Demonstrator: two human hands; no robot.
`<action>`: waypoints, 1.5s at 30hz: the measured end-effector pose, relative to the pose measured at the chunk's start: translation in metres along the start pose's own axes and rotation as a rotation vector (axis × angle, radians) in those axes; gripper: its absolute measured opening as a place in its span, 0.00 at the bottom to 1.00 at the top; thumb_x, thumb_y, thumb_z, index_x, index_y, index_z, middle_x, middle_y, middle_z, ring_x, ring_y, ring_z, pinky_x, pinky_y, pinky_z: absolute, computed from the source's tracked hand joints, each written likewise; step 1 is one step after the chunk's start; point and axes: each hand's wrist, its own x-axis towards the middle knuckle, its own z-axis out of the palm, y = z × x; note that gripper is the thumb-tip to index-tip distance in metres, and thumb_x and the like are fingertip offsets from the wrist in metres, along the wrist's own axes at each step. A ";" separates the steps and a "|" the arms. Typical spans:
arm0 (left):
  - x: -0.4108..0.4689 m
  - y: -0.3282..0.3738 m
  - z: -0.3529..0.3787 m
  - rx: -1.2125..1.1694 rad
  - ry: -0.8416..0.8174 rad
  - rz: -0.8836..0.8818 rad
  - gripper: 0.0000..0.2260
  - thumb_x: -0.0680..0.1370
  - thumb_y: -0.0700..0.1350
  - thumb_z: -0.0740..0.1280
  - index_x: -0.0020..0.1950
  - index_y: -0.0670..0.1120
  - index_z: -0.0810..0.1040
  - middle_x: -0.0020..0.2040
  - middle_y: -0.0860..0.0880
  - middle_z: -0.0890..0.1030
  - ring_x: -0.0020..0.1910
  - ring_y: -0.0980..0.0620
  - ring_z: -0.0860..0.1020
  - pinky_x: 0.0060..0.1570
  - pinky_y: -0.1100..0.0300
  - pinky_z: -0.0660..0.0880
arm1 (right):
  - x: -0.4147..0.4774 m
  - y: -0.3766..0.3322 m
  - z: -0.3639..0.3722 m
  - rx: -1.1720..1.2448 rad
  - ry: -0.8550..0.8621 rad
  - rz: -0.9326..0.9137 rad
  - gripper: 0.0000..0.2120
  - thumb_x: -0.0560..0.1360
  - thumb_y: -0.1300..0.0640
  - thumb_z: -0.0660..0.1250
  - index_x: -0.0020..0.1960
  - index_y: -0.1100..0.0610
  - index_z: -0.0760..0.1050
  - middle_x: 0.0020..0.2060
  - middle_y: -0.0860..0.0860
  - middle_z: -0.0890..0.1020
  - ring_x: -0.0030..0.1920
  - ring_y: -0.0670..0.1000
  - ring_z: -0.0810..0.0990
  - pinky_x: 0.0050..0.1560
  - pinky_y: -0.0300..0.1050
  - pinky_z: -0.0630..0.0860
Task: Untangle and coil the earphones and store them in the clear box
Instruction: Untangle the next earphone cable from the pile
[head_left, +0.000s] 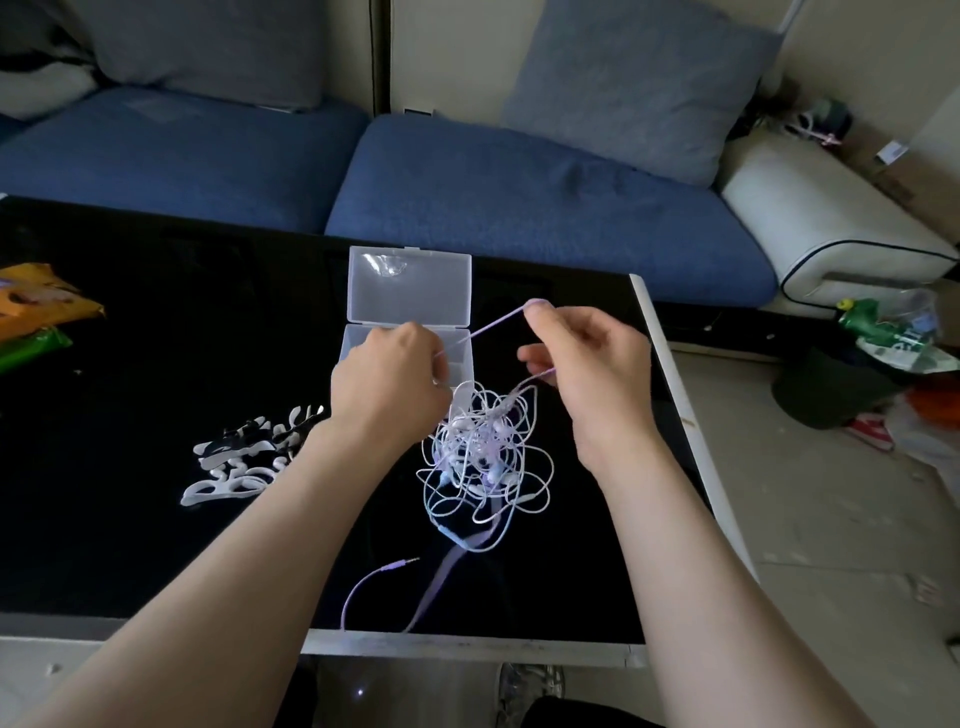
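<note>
Glossy black table (156, 322); clear smooth plastic box (410, 291); blue cloth sofa (519, 197).

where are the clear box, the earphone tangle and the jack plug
clear box (410, 291): head view, on the open lid's bare inner face
earphone tangle (485, 436): head view, middle of the knotted cables
jack plug (399, 563): head view, on its lilac barrel

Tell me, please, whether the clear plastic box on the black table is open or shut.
Open: the clear plastic box has its lid swung back beyond the hinge, base uncovered.
</note>
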 end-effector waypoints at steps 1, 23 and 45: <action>0.000 0.000 0.000 0.025 0.013 0.007 0.08 0.74 0.43 0.69 0.49 0.53 0.85 0.48 0.47 0.81 0.43 0.39 0.79 0.41 0.54 0.73 | 0.000 -0.002 0.000 0.062 0.028 0.011 0.08 0.77 0.54 0.79 0.46 0.59 0.84 0.33 0.50 0.82 0.33 0.49 0.82 0.38 0.44 0.79; -0.006 0.003 0.016 0.294 -0.093 0.082 0.17 0.85 0.57 0.57 0.43 0.49 0.74 0.51 0.44 0.83 0.59 0.38 0.76 0.53 0.48 0.57 | -0.012 -0.004 -0.029 -1.446 -0.300 0.469 0.14 0.80 0.52 0.65 0.61 0.58 0.74 0.48 0.56 0.79 0.52 0.60 0.85 0.57 0.52 0.83; -0.006 0.028 0.003 -0.795 -0.376 0.205 0.08 0.86 0.46 0.65 0.59 0.51 0.85 0.43 0.55 0.86 0.26 0.52 0.73 0.27 0.64 0.70 | -0.001 -0.027 -0.016 -0.069 -0.145 -0.192 0.15 0.84 0.51 0.68 0.40 0.52 0.84 0.42 0.45 0.88 0.45 0.41 0.83 0.53 0.37 0.74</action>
